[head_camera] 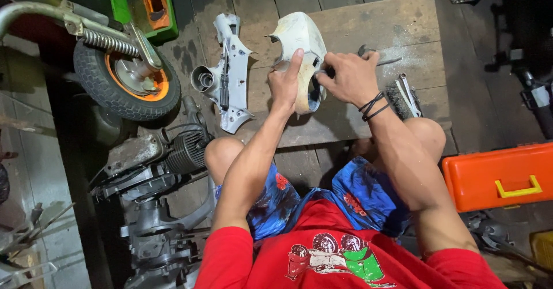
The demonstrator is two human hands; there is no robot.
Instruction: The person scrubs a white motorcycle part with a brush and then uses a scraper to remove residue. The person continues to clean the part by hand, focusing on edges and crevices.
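A curved white plastic cover [297, 35], worn and dusty, stands on a wooden board [403, 29] in front of my knees. My left hand [285, 81] grips its near edge, thumb up along the shell. My right hand [348, 77] is pressed against the cover's right side with fingers curled; what is inside the fist is hidden. A thin metal tool [380, 58] pokes out beyond the right hand, and whether the hand holds it is unclear. Black bands circle my right wrist.
A grey frame part [227, 73] lies left of the cover. A wire brush [403, 96] and wrench lie at the right. A small wheel with an orange hub [124, 76] and an engine [167, 150] sit at the left. An orange toolbox [498, 176] stands at the right.
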